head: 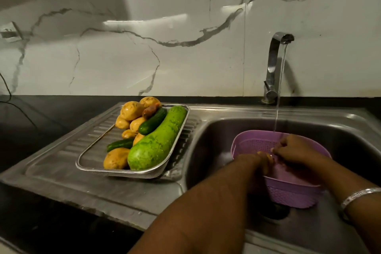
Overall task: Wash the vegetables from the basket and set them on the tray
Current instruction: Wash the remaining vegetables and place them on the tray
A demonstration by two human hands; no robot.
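Two hands, left hand (254, 162) and right hand (294, 147), meet over the lilac perforated plastic basket (288, 196) in the steel sink (340, 231), fingers curled round a small yellow vegetable (265, 154), mostly hidden, under the running stream. Leftward on the drainboard, the wire-rimmed steel tray (90, 163) carries a pale green bottle gourd (156, 142), dark cucumbers (152, 121) and potatoes (132, 110). Behind the basin stands the chrome tap (274, 68).

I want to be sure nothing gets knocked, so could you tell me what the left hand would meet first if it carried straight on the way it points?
The left hand reaches right, into the purple basket. It already touches the yellowish vegetable held between both hands; straight beyond lie the right hand, then probably the basket's far wall, though depth is unclear.
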